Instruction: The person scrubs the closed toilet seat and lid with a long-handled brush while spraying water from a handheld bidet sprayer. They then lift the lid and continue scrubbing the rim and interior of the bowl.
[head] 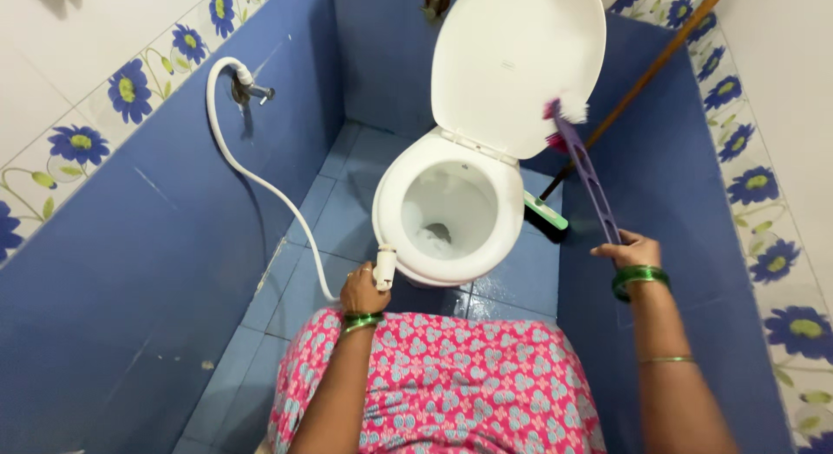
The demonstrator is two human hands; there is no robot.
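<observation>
A white ceramic toilet bowl [438,213] stands on the blue tiled floor [347,220], its white plastic lid [512,64] raised upright against the blue tiled back wall [382,46]. Just left of the bowl's front rim, the left hand [363,291] is closed around a small white spray nozzle [384,267], which points toward the bowl's rim. From that nozzle a white flexible hose [252,172] curves away left of the bowl and up to a metal tap [250,91] on the left wall. To the right of the bowl, the right hand [629,248] is clamped on the handle of a purple plastic toilet brush [583,163], held in the air; its pink and white bristles sit in front of the lid's right edge. Behind the brush, right of the bowl, a floor brush with a long wooden stick and a green head [547,213] leans into the corner. Both wrists wear green bangles [640,279].
</observation>
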